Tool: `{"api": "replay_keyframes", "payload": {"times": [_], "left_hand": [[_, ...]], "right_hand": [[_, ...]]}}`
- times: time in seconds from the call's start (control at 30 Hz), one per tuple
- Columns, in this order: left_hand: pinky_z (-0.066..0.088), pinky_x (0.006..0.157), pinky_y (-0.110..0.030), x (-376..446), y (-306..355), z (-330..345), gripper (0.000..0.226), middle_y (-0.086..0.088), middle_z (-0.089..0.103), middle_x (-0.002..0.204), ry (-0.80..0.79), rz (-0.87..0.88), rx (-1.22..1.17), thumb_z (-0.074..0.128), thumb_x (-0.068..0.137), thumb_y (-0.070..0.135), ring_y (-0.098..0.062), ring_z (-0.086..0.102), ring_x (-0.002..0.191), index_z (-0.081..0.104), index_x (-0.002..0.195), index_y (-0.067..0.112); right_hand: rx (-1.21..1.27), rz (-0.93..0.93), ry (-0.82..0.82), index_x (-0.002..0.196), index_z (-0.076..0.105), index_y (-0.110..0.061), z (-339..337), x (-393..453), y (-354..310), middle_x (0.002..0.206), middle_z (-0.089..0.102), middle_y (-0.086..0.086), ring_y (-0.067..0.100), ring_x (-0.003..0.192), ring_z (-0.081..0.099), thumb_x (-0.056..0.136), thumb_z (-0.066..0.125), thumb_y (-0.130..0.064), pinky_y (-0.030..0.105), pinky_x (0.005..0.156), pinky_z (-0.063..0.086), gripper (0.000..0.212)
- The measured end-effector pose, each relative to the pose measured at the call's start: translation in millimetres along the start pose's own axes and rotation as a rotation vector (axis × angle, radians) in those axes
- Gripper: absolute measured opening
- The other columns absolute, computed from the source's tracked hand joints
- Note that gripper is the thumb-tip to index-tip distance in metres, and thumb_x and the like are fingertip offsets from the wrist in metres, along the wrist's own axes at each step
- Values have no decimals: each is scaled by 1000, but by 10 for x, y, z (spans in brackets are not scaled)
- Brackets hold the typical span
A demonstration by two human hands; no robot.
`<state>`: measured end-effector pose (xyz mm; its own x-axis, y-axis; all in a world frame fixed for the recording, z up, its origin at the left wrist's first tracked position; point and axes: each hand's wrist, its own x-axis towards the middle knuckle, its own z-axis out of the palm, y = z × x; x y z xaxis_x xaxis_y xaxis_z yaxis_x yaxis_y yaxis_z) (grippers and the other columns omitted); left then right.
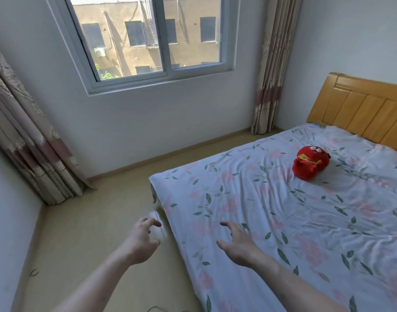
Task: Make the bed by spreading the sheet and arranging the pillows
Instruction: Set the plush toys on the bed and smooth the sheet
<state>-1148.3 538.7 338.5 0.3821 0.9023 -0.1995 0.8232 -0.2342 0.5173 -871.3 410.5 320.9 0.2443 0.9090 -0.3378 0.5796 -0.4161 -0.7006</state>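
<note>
A white sheet (272,210) printed with pink flowers and green leaves covers the bed, lying spread with soft wrinkles. My left hand (141,239) hovers over the floor just off the bed's left edge, fingers loosely spread and holding nothing. My right hand (238,242) is over the sheet near that same edge, fingers spread, empty; whether it touches the cloth I cannot tell. A red plush toy (310,163) lies on the sheet toward the headboard. No pillow is in view.
A wooden headboard (359,115) stands at the far right. A window (152,41) fills the far wall, with curtains hanging at the left (24,140) and right (272,75). Beige floor (91,221) runs along the bed's left side to the walls.
</note>
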Motion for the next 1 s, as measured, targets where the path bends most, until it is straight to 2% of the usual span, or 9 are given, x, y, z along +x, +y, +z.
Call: {"api": "replay_keyframes", "payload": {"times": [0.13,0.27,0.47,0.6,0.67,0.87,1.0], "left_hand": [[43,73,-18,560,-233,-182,33,17,47,123,-33,52,14,63,87,21,-5,56,107,58,115,37],[49,78,-21,1104,-457,-465,31,23,48,116,-51,146,9,64,86,23,-2,56,105,55,103,47],[49,80,-23,1925,-831,-777,38,20,50,122,-111,211,126,64,83,28,-3,58,103,57,117,42],[53,84,-26,2404,-862,-759,37,22,48,127,-203,267,152,60,83,32,4,58,98,55,117,46],[53,86,-28,2726,-770,-745,36,25,46,128,-227,335,163,58,84,33,2,56,104,52,117,48],[50,87,-26,3714,-529,-633,34,19,45,128,-314,464,183,64,89,26,-3,53,108,53,117,41],[50,89,-25,4339,-522,-618,36,19,45,131,-377,489,300,63,89,28,-3,55,105,52,121,40]], "right_hand": [[7,30,51,152,32,-28,77,363,-254,158,28,-6,16,138,40,98,55,-40,29,105,36,61],[7,99,120,152,33,-27,171,683,-492,158,28,-7,17,141,38,97,57,-38,31,111,34,61],[49,212,165,152,32,-27,400,965,-752,157,27,-7,17,142,35,98,55,-39,32,112,32,60],[84,317,197,149,36,-30,451,1121,-729,152,32,-7,14,136,39,95,58,-41,31,111,34,59],[105,361,231,149,35,-30,396,1307,-685,153,30,-8,15,137,39,95,58,-41,32,111,34,59],[148,449,280,150,34,-27,391,2060,-594,155,28,-5,17,138,38,97,55,-40,32,107,36,58],[225,519,238,151,32,-26,462,2584,-622,156,28,-4,17,131,45,99,53,-38,28,93,39,58]]}}
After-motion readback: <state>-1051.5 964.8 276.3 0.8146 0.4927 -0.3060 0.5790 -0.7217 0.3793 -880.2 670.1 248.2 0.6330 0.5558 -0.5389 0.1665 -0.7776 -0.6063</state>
